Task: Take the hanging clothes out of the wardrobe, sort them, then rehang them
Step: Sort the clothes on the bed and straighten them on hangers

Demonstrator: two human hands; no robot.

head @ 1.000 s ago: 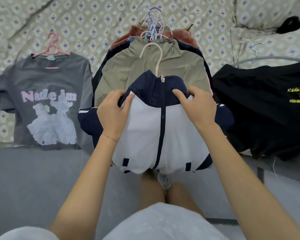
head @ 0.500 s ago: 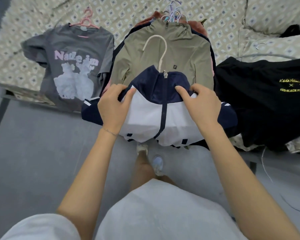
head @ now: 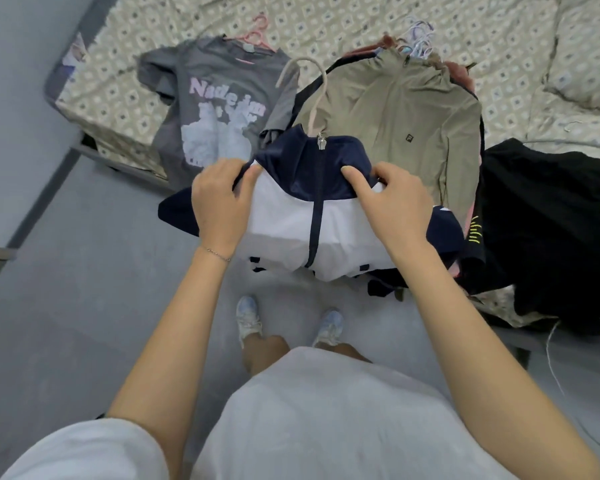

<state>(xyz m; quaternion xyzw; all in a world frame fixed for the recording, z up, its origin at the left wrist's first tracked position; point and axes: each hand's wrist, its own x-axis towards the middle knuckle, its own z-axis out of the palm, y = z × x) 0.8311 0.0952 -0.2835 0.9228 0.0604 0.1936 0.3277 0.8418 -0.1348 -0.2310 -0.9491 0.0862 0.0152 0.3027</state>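
Note:
A navy and white zip jacket (head: 312, 223) on a cream hanger (head: 312, 88) is lifted off the bed's edge. My left hand (head: 222, 206) grips its left shoulder and my right hand (head: 392, 206) grips its right shoulder. Behind it a khaki jacket (head: 395, 112) tops a pile of hung clothes whose several hanger hooks (head: 416, 39) bunch at the far end. A grey printed T-shirt (head: 215, 112) on a pink hanger (head: 253, 34) lies to the left. A black garment with yellow lettering (head: 551, 220) lies to the right.
The bed (head: 326, 26) has a patterned cover, with pillows (head: 589, 50) at the far right. Its corner is at the upper left beside a grey wall (head: 14, 98). Grey floor (head: 84, 289) lies in front, with my feet (head: 288, 323) on it.
My view has swung left and down, and the navy and white jacket has come off the pile toward me. Both hands keep their grip on its shoulders.

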